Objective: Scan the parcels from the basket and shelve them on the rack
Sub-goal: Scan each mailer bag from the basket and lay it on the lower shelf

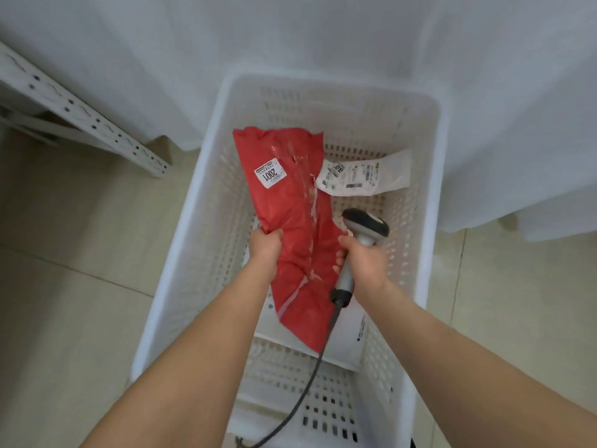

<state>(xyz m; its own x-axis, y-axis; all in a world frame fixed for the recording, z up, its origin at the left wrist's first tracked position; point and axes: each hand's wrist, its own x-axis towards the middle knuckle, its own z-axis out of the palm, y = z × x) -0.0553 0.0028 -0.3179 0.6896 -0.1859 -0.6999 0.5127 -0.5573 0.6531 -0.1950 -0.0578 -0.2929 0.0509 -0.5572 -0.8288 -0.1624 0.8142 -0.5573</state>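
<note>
Basket [434, 195] below | left hand [265, 245] outstretched, gripping red parcel [290, 202] | right hand [366, 258] gripping scanner [366, 225]

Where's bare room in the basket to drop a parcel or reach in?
Free: the floor strip between the labelled white parcel and the scanner, and the near end of the basket below the flat white parcel. Crowded: the middle, where the left hand holds the red parcel and the right hand the scanner.
</note>
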